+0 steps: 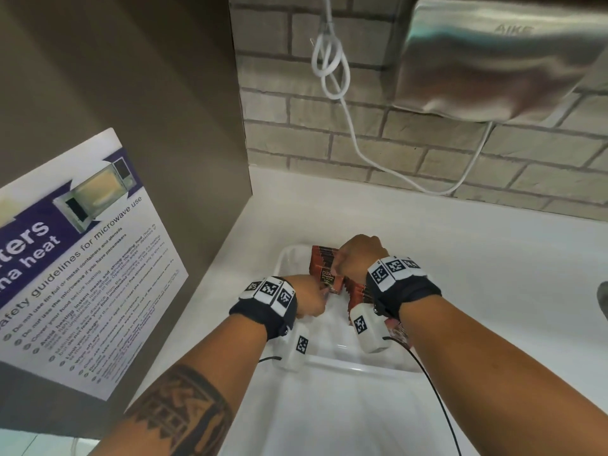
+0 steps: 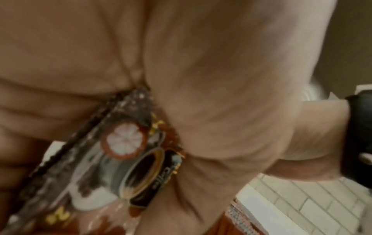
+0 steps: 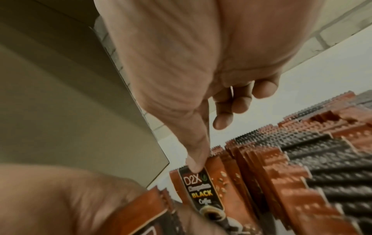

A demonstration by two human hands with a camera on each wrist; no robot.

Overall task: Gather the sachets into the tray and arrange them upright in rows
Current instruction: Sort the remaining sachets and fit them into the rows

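A row of sachets (image 1: 324, 263) is seen standing upright inside the white tray (image 1: 358, 366), just ahead of the left hand (image 1: 307, 299) and beneath the right hand (image 1: 357, 258). The packs are copper-brown with black panels and serrated top edges, packed face to face; more of them are seen under the right wrist. On the front sachet (image 3: 203, 190) the words "D2X", "BLACK" and "Coffee" are printed in a black band, above a picture of a filled cup. The top edge of this front sachet is touched by the right index fingertip (image 3: 194, 167), while the other right fingers are loosely curled above the row and nothing is grasped by them. A separate sachet (image 2: 124, 152), showing a cup and a cut mangosteen, is pinched between the left thumb and fingers, close beside the row. The tray is set on a white counter (image 1: 493, 274).
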